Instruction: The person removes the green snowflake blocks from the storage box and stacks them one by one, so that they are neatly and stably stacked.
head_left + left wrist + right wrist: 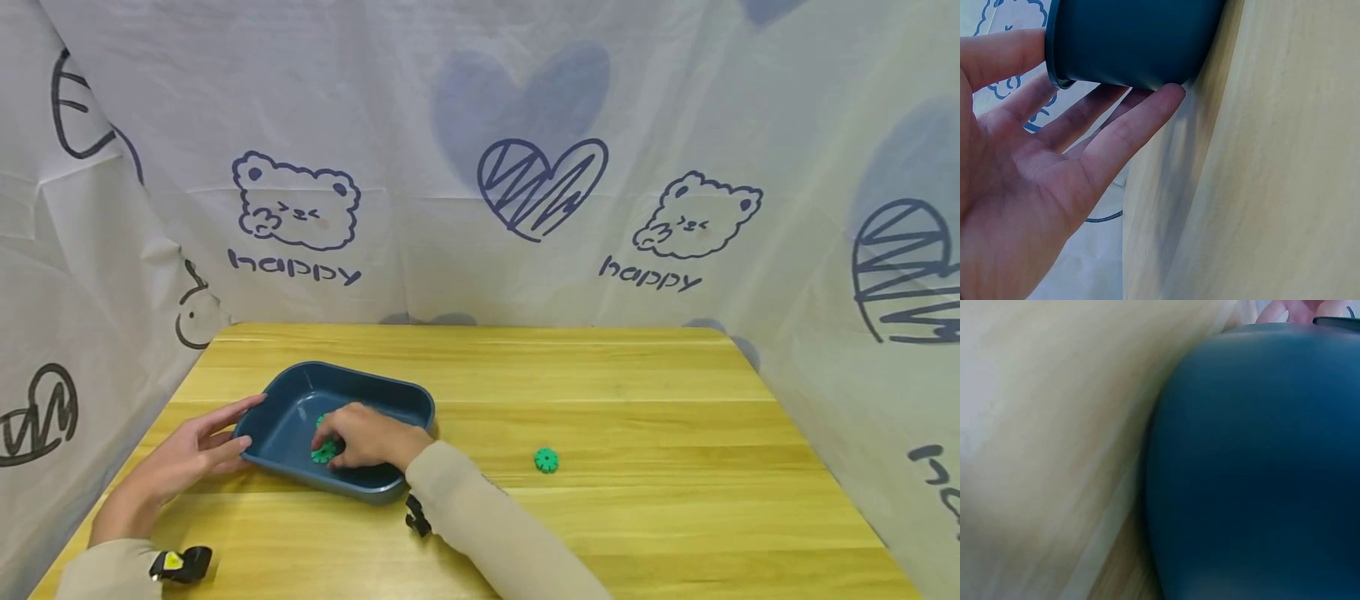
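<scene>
A dark blue rectangular basin (360,383) with rounded corners sits on the left half of the table. My left hand (183,454) is at its left end, with mostly straight fingers touching the rim and outer wall; the left wrist view shows these fingers (1129,128) against the basin's side (1135,44). Reaching over the near right rim, my right hand (367,435) is down inside the basin. Its thumb and fingers pinch a green notched plastic disc (324,454), partly covered by them. The right wrist view shows mainly the basin's outer wall (1260,456).
Another green notched disc (547,460) lies on the wooden table (637,400), right of the basin. White cloth (420,250) printed with bears and hearts hangs behind the table and along both sides. Each wrist carries a black strap-on device (183,564).
</scene>
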Available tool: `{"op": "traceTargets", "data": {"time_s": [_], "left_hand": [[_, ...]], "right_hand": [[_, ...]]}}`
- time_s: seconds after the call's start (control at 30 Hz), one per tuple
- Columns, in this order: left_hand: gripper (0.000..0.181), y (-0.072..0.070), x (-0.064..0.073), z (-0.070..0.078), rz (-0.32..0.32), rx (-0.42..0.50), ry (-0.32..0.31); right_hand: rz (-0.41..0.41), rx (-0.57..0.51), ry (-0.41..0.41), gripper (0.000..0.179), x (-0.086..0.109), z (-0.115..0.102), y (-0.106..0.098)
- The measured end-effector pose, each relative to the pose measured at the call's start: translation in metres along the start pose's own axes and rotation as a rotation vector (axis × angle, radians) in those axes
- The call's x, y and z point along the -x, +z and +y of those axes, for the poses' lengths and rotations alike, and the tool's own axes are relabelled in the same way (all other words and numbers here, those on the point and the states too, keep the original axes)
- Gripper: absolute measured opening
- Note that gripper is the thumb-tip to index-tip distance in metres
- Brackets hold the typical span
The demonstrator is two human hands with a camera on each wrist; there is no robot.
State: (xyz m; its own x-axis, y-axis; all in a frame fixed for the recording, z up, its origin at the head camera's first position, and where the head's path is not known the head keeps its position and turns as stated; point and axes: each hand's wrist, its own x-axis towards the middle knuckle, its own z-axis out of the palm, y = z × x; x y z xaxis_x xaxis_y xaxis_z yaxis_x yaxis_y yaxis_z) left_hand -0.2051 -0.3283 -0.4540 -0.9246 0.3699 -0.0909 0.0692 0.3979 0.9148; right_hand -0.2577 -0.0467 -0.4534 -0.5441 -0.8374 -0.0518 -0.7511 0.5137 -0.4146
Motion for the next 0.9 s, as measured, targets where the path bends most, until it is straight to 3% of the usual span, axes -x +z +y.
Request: {"op": "traceTargets", "data": {"time_s": [0.43, 0.9], "left_hand": [[0.064, -0.0006, 0.001, -0.0013, -0.01, 0.051, 0.029], [0.066, 0.0007, 0.0, 0.0016, 0.007, 0.017, -0.015]], "right_hand": [[-0.019, 0.002, -0.016, 0.031, 0.0018, -0.0003, -0.0008], [-0.059, -0.002, 0.007, 0.03, 0.0029, 0.0004, -0.0031]]}}
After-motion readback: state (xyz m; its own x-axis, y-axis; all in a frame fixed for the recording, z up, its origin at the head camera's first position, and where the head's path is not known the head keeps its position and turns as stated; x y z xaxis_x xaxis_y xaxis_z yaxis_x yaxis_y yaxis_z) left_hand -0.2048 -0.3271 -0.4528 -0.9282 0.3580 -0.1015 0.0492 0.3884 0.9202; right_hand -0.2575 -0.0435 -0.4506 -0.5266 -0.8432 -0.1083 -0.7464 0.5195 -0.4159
